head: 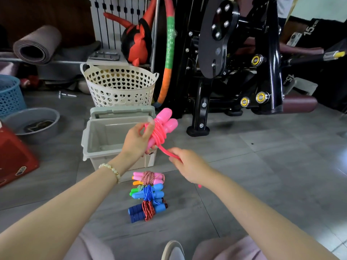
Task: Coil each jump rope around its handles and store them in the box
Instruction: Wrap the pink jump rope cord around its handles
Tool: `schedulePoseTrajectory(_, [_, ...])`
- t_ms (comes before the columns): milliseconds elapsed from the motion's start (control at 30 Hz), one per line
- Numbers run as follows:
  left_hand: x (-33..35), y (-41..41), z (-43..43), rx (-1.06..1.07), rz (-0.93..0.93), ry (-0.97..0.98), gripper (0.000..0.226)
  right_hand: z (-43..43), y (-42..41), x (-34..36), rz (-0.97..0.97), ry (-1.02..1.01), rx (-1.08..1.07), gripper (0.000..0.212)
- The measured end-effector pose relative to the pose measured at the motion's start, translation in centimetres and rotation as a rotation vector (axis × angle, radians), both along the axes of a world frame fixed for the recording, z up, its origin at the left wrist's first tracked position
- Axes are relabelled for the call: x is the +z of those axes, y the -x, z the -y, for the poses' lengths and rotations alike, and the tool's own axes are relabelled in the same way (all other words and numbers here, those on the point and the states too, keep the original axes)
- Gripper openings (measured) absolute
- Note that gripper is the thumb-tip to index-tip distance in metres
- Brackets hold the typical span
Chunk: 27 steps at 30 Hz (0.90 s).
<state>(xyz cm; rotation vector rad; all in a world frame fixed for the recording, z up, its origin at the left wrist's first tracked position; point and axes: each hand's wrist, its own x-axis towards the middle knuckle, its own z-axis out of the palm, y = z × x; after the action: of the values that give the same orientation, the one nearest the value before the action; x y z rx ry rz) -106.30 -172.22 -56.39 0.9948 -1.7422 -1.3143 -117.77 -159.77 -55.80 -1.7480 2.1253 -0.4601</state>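
Note:
My left hand (138,138) grips the two pink handles of a pink jump rope (165,124), held up in front of the grey box (93,136). Several turns of pink cord are wound round the handles. My right hand (185,162) pinches the loose end of that cord, pulled down and to the right of the handles. The box stands open on the floor, its inside looks bare. On the floor before it lie several coiled ropes (148,196): a pink-handled one, then orange and green, light blue, and dark blue handles nearest me.
A cream perforated basket (120,85) stands behind the box. A black gym machine (234,62) fills the right back. To the left are a blue basket (10,94), a grey basin (32,122), a red box (13,154) and a rolled mat (37,45).

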Motion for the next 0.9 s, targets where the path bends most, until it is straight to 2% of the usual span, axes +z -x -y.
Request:
schedulePoseTrajectory(100, [-0.9, -0.6, 1.1, 0.009, 0.081, 0.053, 0.036, -0.4, -0.5, 0.9, -0.284, -0.058, 0.053, 0.027])
schedulePoseTrajectory(167, [-1.4, -1.0, 2.1, -0.031, 0.197, 0.113, 0.036, -0.5, -0.7, 2.0, -0.429, 0.023, 0.092, 0.029])
schedulePoseTrajectory(233, [-1.9, -1.3, 2.5, -0.139, 0.333, 0.194, 0.033, -0.5, -0.3, 3.0, -0.477, 0.134, 0.103, 0.031])
schedulePoseTrajectory(267, [-2.0, -1.4, 2.4, -0.214, 0.388, 0.236, 0.033, -0.5, 0.1, 3.3, -0.424, 0.194, 0.099, 0.031])
schedulePoseTrajectory(333, [-2.0, -1.2, 1.7, -0.352, 0.472, 0.309, 0.037, -0.5, 1.0, 3.1, -0.2, 0.309, 0.066, 0.025])
schedulePoseTrajectory(433, [-1.4, -0.9, 0.5, -0.508, 0.512, 0.373, 0.06, -0.2, 2.9, 2.1, 0.166, 0.373, -0.011, 0.013])
schedulePoseTrajectory(500, [-1.0, -0.8, -0.4, -0.586, 0.587, 0.437, 0.057, -0.1, 3.5, 1.8, 0.331, 0.352, -0.039, 0.007])
schedulePoseTrajectory(567, [-0.7, -0.9, -1.2, -0.635, 0.614, 0.497, 0.039, -0.2, 3.5, 1.7, 0.427, 0.311, -0.03, 0.007])
schedulePoseTrajectory(633, [-0.4, -1.1, -1.6, -0.672, 0.517, 0.469, 0.02, -0.4, 3.5, 1.7, 0.516, 0.281, -0.02, 0.008])
schedulePoseTrajectory(767, [0.8, -1.6, -2.0, -0.756, 0.263, 0.3, 0.027, -0.8, 3.7, 2.2, 0.796, 0.195, -0.042, 0.01])
schedulePoseTrajectory(867, [1.9, -2.2, -2.4, -0.796, 0.101, 0.172, 0.015, -1.2, 3.5, 2.5, 1.068, 0.05, -0.02, 0.021])
schedulePoseTrajectory(900, [1.9, -2.2, -2.2, -0.783, 0.046, 0.124, 0.019, -1.1, 3.3, 2.7, 1.146, 0.052, -0.036, 0.024])
